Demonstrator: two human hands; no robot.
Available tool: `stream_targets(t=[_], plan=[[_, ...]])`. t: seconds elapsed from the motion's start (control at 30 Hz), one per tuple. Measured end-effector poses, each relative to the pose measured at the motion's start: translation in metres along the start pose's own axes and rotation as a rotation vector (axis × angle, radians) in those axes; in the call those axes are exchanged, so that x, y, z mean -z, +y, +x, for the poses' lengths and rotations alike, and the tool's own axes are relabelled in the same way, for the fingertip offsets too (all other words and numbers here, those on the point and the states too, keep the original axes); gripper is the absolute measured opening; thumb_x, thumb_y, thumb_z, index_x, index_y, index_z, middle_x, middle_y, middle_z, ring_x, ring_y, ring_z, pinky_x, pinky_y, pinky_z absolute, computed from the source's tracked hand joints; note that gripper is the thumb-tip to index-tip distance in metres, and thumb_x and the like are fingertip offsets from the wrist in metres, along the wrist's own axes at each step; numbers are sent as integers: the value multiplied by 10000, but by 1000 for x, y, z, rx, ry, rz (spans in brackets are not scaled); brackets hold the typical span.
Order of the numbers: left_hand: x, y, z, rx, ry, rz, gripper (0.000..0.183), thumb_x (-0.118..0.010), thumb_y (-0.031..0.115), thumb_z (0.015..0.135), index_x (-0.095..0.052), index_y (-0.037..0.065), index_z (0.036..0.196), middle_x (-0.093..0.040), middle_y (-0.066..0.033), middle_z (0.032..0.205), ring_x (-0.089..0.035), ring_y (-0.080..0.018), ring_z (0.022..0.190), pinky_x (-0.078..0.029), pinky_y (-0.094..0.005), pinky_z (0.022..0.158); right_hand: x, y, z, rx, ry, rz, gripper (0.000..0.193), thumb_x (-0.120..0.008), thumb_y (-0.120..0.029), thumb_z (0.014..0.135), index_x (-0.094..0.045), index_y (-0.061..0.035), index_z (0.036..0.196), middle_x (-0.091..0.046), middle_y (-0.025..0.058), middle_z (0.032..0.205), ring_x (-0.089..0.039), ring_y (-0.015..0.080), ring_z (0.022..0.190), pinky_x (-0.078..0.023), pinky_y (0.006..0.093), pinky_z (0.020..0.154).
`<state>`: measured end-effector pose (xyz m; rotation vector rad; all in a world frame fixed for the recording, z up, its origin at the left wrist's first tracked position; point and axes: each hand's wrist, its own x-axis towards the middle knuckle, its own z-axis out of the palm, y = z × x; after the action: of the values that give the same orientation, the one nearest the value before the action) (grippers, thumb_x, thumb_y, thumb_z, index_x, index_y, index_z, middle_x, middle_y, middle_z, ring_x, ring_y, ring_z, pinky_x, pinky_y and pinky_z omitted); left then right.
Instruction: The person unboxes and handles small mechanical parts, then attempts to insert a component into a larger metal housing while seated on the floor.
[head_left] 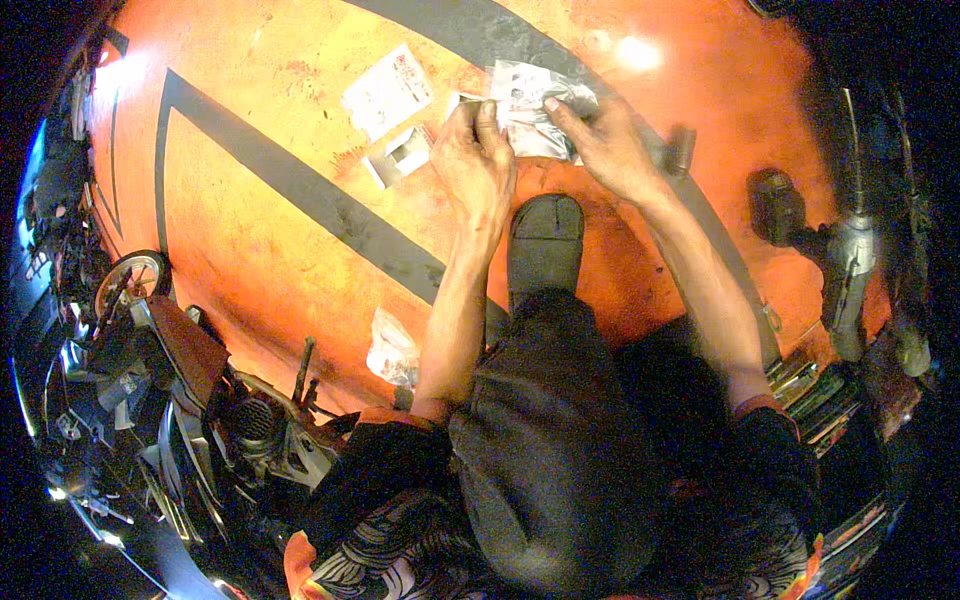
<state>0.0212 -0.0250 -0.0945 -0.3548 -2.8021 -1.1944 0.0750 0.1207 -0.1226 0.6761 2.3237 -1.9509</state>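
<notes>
A clear plastic bag (527,88) with something dark and silvery inside is held out over the floor. My right hand (612,150) grips its right side, thumb on top. Close against the bag's left edge, my left hand (474,155) is closed in a pinch; what lies between its fingers is hidden. A white edge shows just past those fingers. Beside my left hand, a small open white box (402,157) lies on the orange floor. Beyond it is a white printed sheet (388,92). My dark shoe (546,235) is just below the hands.
A motorcycle (255,425) with a wheel (130,280) stands at the left. A crumpled clear bag (392,348) lies near my left forearm. To the right are a dark cylinder (680,150), a dark rounded part (777,205) and a tray of tools (822,395).
</notes>
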Motion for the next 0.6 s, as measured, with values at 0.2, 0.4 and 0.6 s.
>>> stream_targets(t=[0.2, 0.4, 0.6], plan=[[20, 0, 17, -80, 87, 181, 148, -554, 104, 861, -594, -15, 784, -596, -191, 704, -568, -323, 619, -430, -393, 563, 1, -56, -12, -27, -35, -83, 338, -583, -298, 883, -654, 21, 968, -662, 147, 712, -604, 200, 586, -493, 357, 620], [50, 14, 23, 160, -28, -128, 207, -566, 162, 904, -631, -35, 900, -637, -96, 738, -584, -160, 660, -459, -310, 599, 5, -43, -18, 187, 48, 152, 294, -580, -235, 901, -627, 16, 1046, -673, 53, 834, -588, 125, 669, -496, 325, 611], [48, -7, 18, 512, -348, -724, 287, -676, 56, 820, -607, -61, 1073, -667, -132, 929, -628, -146, 803, -498, -256, 747, 42, -61, -14, -240, -196, 144, 443, -635, -310, 872, -541, 15, 1160, -630, 90, 1025, -583, 143, 916, -487, 303, 778]])
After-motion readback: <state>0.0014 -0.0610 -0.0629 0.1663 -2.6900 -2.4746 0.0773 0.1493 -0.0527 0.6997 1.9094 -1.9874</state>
